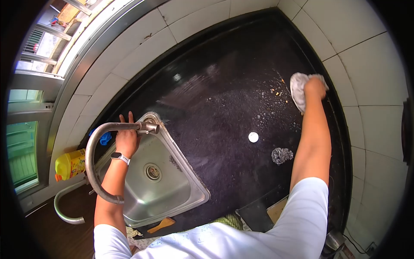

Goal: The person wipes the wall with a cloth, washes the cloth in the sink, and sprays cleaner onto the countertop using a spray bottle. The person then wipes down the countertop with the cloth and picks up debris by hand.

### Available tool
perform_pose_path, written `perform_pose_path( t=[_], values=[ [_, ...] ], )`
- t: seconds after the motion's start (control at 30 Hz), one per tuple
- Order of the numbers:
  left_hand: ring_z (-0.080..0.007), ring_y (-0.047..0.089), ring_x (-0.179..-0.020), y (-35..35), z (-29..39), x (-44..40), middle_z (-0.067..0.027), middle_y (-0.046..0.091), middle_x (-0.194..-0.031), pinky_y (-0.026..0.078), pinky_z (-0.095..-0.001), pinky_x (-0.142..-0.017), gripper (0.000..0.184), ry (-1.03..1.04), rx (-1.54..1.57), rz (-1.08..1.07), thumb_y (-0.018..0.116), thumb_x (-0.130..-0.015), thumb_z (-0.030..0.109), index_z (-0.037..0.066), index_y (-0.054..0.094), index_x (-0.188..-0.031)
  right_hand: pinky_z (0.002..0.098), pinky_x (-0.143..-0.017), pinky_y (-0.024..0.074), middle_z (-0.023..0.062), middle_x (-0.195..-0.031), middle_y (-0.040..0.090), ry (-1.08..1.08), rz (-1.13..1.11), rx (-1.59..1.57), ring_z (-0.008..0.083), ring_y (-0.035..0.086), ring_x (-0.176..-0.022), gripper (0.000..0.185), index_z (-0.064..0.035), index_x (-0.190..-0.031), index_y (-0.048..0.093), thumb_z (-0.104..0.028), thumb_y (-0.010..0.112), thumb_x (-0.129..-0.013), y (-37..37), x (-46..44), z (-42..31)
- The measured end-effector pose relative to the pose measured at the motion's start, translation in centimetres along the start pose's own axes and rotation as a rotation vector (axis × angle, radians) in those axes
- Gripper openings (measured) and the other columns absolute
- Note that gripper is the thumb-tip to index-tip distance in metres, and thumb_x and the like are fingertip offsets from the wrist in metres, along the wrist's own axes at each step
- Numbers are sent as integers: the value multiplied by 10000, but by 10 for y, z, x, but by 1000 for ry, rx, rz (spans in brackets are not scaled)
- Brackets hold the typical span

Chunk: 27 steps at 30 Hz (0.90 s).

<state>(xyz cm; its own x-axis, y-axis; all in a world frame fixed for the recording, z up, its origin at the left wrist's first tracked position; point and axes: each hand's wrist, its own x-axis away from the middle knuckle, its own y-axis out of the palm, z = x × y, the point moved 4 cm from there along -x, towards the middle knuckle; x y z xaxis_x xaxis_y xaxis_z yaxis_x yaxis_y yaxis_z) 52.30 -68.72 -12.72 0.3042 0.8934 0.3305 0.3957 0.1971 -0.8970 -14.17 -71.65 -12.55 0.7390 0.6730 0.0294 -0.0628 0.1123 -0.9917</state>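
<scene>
The right hand (317, 87) grips a bunched white cloth (298, 91) on the black countertop (224, 168), at the far right near the tiled wall; wet droplets and crumbs (276, 92) lie just left of the cloth; the left hand (127, 141), empty with fingers extended, is at the far edge of the steel sink (199, 190), partly behind the curved faucet (89, 162); a round white cap (253, 137) and a wire scourer (282, 156) sit nearer, between sink and right forearm.
</scene>
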Motion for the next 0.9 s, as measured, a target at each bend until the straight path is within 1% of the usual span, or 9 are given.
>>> perform_pose_path(
  t=[0.1,0.23,0.3,0.4,0.5,0.57,0.73,0.83,0.9],
  values=[
    [-452,195,-1299,8,-3,1,-275,234,-1387,267,-501,-1035,954,-15,43,47,697,-715,205,-31,68,-1392,435,-815,493,150,-1089,612,152,-73,-46,306,591,-1020,293,-82,-998,656,-300,550,-833,4,27,53],
    [-448,191,-1302,0,-3,-2,-265,232,-1391,272,-498,-1034,940,-93,158,17,699,-713,201,-34,91,-1389,442,-820,480,155,-1112,598,198,-61,-63,333,580,-1021,310,-101,-1032,639,-302,519,-829,-11,58,78],
    [-449,189,-1302,1,-1,0,-245,221,-1407,274,-495,-1035,904,-33,47,19,696,-717,200,-41,131,-1381,435,-818,472,174,-1077,603,167,105,-276,377,570,-990,339,-94,-1043,623,-309,476,-825,2,51,89],
    [-445,189,-1302,0,1,0,-213,200,-1429,273,-489,-1039,863,4,29,22,695,-721,202,-49,180,-1367,426,-960,369,204,-1295,436,-78,248,-337,371,437,-1167,428,-142,-1153,571,-386,427,-833,33,40,47],
    [-444,191,-1302,-3,3,-2,-185,169,-1449,268,-521,-1032,749,-2,20,0,687,-728,200,-35,297,-1324,377,-1071,242,172,-1422,272,-89,222,-361,337,271,-1306,423,-199,-1221,546,-365,440,-847,21,38,-24],
    [-451,181,-1302,-11,8,-1,-188,142,-1456,259,-560,-1020,601,11,11,-32,674,-735,192,-9,432,-1247,394,-1073,236,211,-1412,267,-200,222,-362,345,271,-1305,470,-208,-1289,471,-393,426,-859,18,31,-73],
    [-466,154,-1304,-4,5,-1,-205,98,-1460,250,-558,-1029,553,38,-13,-46,676,-724,202,12,486,-1207,445,-1097,120,284,-1432,125,-491,247,-438,378,144,-1346,579,-109,-1361,346,-415,373,-871,1,97,-183],
    [-464,129,-1312,7,-3,-3,-203,70,-1464,239,-566,-1033,585,35,23,-24,691,-708,206,55,481,-1233,437,-1108,60,282,-1439,81,-719,113,-491,373,86,-1357,569,-107,-1371,321,-388,365,-879,-12,170,-209],
    [-463,116,-1315,9,-4,-5,-192,50,-1469,234,-504,-1060,640,23,7,-49,682,-723,213,16,417,-1271,449,-1103,82,235,-1446,138,-845,78,-560,340,147,-1352,520,-123,-1335,382,-357,387,-871,-16,201,-199]
  ],
)
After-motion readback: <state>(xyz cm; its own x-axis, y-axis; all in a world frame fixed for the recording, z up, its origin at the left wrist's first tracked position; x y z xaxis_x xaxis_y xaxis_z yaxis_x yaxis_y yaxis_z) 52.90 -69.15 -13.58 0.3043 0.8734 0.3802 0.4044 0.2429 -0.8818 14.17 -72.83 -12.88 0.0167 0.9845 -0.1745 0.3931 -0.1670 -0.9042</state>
